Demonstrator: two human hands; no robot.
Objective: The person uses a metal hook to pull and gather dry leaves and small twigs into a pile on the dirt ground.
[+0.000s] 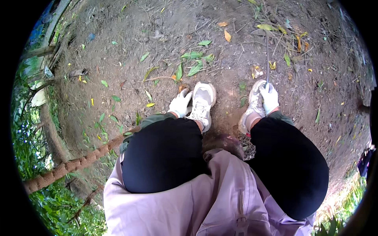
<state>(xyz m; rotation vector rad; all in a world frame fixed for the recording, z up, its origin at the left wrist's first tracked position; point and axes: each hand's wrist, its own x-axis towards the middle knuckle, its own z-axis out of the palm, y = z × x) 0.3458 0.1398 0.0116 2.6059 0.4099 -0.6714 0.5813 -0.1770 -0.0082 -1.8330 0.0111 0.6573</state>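
Observation:
My left hand, in a white glove, is low beside the left white sneaker. Its fingertips are close to a small orange-brown thing on the soil; whether they touch it I cannot tell. My right hand, also gloved in white, is against the outer side of the right sneaker. It grips the near end of a thin dark rod, which points away over the ground. The rod's far end lies among leaves, so its shape is unclear.
Bare brown soil bears green leaves, yellow leaves and dry twigs. A ringed brown trunk or branch slants in from the left. A short hollow stick lies at left. Dense foliage borders the left side.

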